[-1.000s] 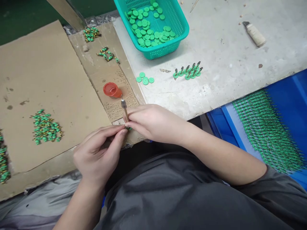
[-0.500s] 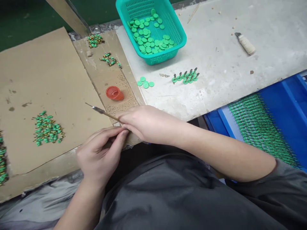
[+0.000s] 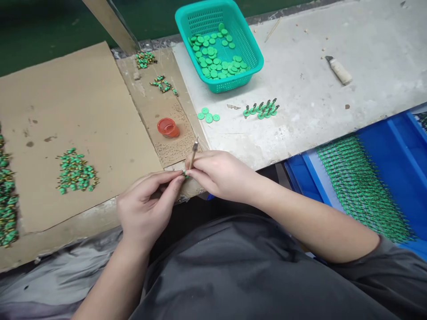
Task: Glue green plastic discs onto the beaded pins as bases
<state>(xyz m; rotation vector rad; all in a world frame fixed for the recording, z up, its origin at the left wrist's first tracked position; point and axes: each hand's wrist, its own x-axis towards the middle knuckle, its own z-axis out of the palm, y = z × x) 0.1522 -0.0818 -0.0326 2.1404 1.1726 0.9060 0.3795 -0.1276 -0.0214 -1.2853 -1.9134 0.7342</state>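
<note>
My left hand [image 3: 150,200] is closed, thumb and forefinger pinching a small green figure piece [image 3: 185,174] that is mostly hidden by the fingertips. My right hand [image 3: 216,173] meets it there, with a thin wooden-handled brush-like tool [image 3: 193,155] held between its fingers, tip pointing up and away. Right fingertips also seem to touch the small piece. Just beyond the hands stands a small red cup [image 3: 167,128]. Several loose green discs [image 3: 208,118] lie to its right, and green discs with dark figures standing on them [image 3: 262,109] are farther right.
A teal basket [image 3: 256,66] of green discs stands at the back. Piles of green-and-gold pieces [image 3: 76,173] lie on cardboard [image 3: 110,111] at left. A white-handled tool [image 3: 340,71] rests at right. Below the table edge, a blue crate [image 3: 393,155] holds rows of green pieces.
The tool in my right hand has swung from pointing left to pointing up. A bit of green now shows between my fingertips. The whole view has shifted slightly.
</note>
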